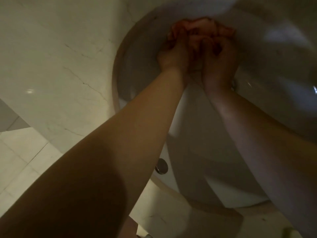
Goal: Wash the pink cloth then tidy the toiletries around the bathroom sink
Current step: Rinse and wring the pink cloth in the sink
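Forearms, hands' [173,54] grip: bunched pink cloth [202,29]

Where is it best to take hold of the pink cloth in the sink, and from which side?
Grip the bunched near part of the pink cloth, coming from the near side, as the left hand and right hand do. It lies crumpled at the far side of the sink, so its edges are hidden.

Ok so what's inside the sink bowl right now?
Inside the sink, both hands, left hand and right hand, grip the bunched pink cloth. A metal fitting shows on the near wall. The arms cover the bowl's bottom, so any drain or water there is hidden.
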A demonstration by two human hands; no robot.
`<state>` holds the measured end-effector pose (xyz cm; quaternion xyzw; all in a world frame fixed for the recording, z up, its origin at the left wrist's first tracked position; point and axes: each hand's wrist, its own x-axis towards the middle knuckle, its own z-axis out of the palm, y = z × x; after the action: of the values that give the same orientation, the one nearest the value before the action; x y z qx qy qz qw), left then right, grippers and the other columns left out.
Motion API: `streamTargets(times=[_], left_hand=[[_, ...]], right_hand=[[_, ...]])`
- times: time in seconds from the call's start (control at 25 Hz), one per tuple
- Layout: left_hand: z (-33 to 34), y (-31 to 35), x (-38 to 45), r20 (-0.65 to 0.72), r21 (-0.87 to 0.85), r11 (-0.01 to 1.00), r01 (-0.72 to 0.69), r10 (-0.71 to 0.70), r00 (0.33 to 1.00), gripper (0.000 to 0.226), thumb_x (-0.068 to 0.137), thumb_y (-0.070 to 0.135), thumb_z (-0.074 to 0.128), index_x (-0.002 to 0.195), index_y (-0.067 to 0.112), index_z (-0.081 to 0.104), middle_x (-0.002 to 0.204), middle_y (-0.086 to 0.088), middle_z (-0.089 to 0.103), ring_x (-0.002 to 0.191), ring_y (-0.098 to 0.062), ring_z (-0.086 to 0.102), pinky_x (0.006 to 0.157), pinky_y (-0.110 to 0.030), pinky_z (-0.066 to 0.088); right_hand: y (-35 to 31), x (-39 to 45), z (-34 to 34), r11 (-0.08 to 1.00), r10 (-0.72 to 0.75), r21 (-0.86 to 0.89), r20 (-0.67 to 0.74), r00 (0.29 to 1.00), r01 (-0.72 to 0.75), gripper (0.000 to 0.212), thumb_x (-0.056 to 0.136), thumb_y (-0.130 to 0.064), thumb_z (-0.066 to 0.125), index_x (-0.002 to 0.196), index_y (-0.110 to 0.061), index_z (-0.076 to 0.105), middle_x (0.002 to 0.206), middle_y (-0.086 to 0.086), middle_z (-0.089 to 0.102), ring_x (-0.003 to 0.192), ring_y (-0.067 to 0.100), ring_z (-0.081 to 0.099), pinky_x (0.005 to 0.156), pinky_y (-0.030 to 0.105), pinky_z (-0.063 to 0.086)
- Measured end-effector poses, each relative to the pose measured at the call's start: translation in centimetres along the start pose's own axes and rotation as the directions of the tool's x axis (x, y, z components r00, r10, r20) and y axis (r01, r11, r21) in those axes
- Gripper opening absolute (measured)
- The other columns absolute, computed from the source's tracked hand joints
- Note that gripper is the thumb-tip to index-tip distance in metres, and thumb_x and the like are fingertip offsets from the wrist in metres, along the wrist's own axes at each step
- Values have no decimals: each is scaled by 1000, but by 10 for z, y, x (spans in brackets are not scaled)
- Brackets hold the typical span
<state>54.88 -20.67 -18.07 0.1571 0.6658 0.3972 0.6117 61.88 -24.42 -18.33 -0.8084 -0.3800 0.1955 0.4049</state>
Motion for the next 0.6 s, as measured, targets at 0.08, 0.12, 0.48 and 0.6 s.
streamTargets(times=[0.08,0.12,0.48,0.6], left_hand=[[-7,7,-3,-31,-11,1000,-29,29,999,40,92,16,62,52,19,60,54,1,62,61,-19,60,71,-34,51],[-11,6,-2,-54,-10,998,-69,69,996,47,91,17,62,45,19,59,46,6,59,54,-13,57,66,-31,49],[-1,15,-14,-54,41,999,2,0,999,29,90,22,64,62,15,61,42,8,59,44,-9,57,44,-15,47],[21,3,-16,204,175,984,14,-50,978,14,89,20,65,86,6,69,78,-9,72,76,-24,72,74,-36,61]], right_hand=[[-4,4,6,998,-48,-37,40,998,50,13,81,-23,55,72,-16,62,78,10,65,78,21,56,68,26,35],[-7,5,11,995,-83,-58,54,995,86,14,81,-23,55,71,-15,62,79,11,65,80,24,58,69,28,37],[-10,7,-3,992,-122,26,69,990,121,13,79,-22,51,72,-16,60,88,13,64,85,20,56,72,22,31],[19,8,-39,998,-38,-43,15,999,39,26,85,-34,51,82,-13,66,86,-1,60,82,10,49,73,27,40]])
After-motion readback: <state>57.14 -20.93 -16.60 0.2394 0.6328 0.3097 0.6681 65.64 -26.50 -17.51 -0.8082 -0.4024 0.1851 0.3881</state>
